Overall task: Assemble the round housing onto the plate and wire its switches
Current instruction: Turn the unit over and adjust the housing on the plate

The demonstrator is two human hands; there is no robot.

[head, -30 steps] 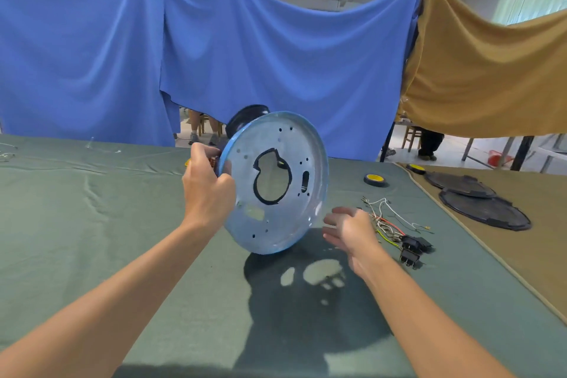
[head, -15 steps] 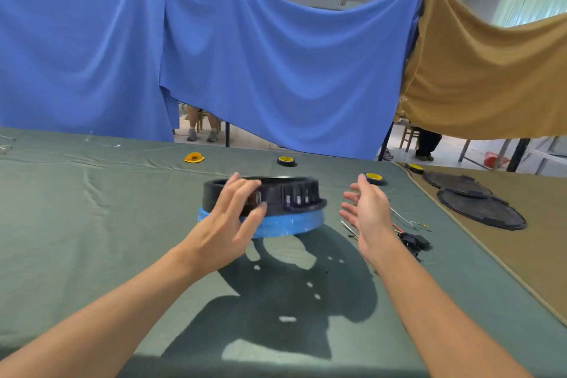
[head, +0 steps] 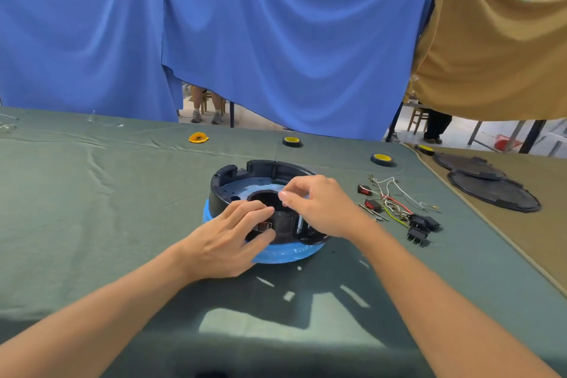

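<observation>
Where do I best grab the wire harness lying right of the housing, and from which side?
Probably pinch the black switch blocks at its near end, from above with the right hand. They are boxy and lie on the cloth; the thin wires are loose and tangled, so they would likely slip or snag.

The black round housing (head: 260, 173) sits on the blue plate (head: 287, 255) on the green surface (head: 122, 193), the left hand (head: 225, 241) resting across its near wall, the right hand (head: 323, 205) curled above its centre hole, wired switches (head: 399, 212) lying just right.
</observation>
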